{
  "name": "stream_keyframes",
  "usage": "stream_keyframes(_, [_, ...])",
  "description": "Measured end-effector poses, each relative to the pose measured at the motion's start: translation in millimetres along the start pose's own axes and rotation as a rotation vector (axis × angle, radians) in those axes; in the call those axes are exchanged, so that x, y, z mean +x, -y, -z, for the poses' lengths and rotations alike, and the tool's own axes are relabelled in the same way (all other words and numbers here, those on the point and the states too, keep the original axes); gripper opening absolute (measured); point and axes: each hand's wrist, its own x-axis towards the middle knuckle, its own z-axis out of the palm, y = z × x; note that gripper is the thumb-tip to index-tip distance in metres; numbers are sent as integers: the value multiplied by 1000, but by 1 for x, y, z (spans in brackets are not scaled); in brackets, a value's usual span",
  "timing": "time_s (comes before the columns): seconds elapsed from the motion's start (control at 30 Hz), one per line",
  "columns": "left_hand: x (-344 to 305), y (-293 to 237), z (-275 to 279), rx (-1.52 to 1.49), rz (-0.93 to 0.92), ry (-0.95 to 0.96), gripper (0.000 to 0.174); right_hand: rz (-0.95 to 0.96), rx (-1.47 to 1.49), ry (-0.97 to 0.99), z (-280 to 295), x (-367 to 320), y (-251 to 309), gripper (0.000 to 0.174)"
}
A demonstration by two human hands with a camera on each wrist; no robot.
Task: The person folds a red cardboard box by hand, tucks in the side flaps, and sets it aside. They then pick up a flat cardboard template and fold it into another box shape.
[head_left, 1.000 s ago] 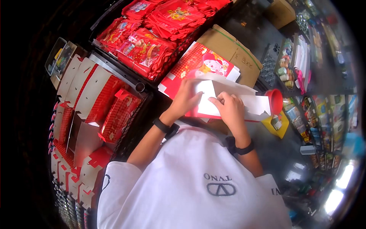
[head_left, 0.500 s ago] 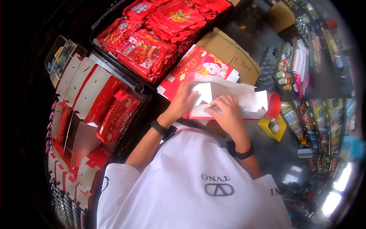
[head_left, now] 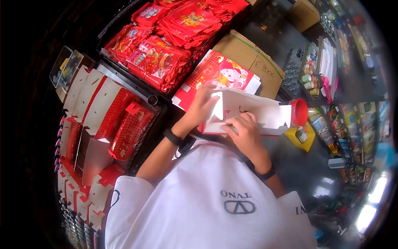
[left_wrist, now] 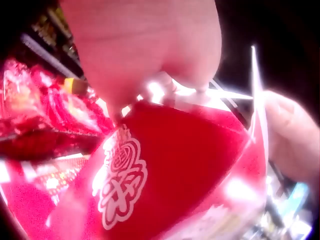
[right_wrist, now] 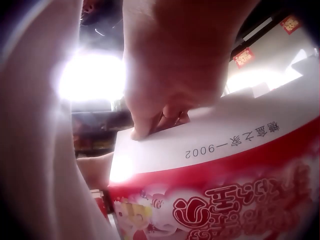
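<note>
A red printed cardboard gift box with a white inside lies across in front of me, its top open. At its left end my left hand grips the end panel. In the left wrist view that hand is over a red panel with a pale outlined emblem. My right hand pinches the long near side, fingers inside the box and thumb by the edge. The right wrist view shows its fingers over a white flap printed with characters and "9002", above the red printed side.
A flat red printed carton lies beyond the box, on a brown cardboard box. Black crates hold red packets and folded gift boxes at the left. A red round container stands at the right end; shelves of goods are farther right.
The right hand has shifted a little left and toward the body, along the near side. The white end flap by the left hand appears narrower, and more of the box's inside shows.
</note>
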Motion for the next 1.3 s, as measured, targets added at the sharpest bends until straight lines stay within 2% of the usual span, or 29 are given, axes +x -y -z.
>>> stream_keyframes(0.07, [-2, 2, 4, -313, 207, -48, 28, -75, -20, -33, 2, 1, 0, 18])
stream_keyframes(0.1, [0, 2, 9, -224, 180, -71, 32, -113, -30, -48, 3, 1, 0, 18])
stream_keyframes(0.17, [-2, 0, 14, -207, 129, -72, 28, -196, -35, -26, 3, 2, -3, 18])
stream_keyframes(0.27, [-10, 17, 19, -251, 62, 104, 23, -241, -47, 29, 0, 5, -7, 21])
stream_keyframes(0.33, [-13, 6, 15, -83, -31, 135, 25, -236, -54, 64, -9, 6, -12, 24])
stream_keyframes(0.37, [-15, 0, 13, 0, -78, 150, 28, -232, -98, 91, -14, 7, -16, 26])
stream_keyframes(0.4, [-17, -5, 12, 80, -67, 165, 42, -228, -143, 118, -18, 8, -20, 28])
stream_keyframes(0.43, [-17, -12, 10, 113, -47, 149, 46, -223, -187, 146, -20, 8, -21, 30])
stream_keyframes(0.53, [-18, -30, 6, 253, -31, 89, 64, -203, -276, 144, -17, 13, -17, 26])
stream_keyframes(0.63, [-16, -34, 9, 370, -34, 65, 65, -176, -219, 137, -17, 9, -20, 29])
stream_keyframes(0.73, [-16, -24, 4, 502, -122, 30, 63, -76, -200, 208, -13, 7, -18, 35])
stream_keyframes(0.83, [-18, -22, -4, 576, -115, 18, 58, -60, -209, 203, -17, -1, -20, 33])
stream_keyframes(0.93, [-14, -26, -8, 552, -113, -39, 54, -157, -221, 81, -12, -6, -12, 32])
stream_keyframes(1.07, [-12, -16, -15, 541, -114, -157, 51, -139, -229, 102, -3, -12, -7, 32])
stream_keyframes(1.17, [-12, -15, -21, 581, -95, -177, 52, -110, -222, 106, -2, -14, -6, 31])
stream_keyframes(1.3, [-14, -23, -21, 696, -85, -9, 54, -112, -225, 150, -2, -14, -8, 29])
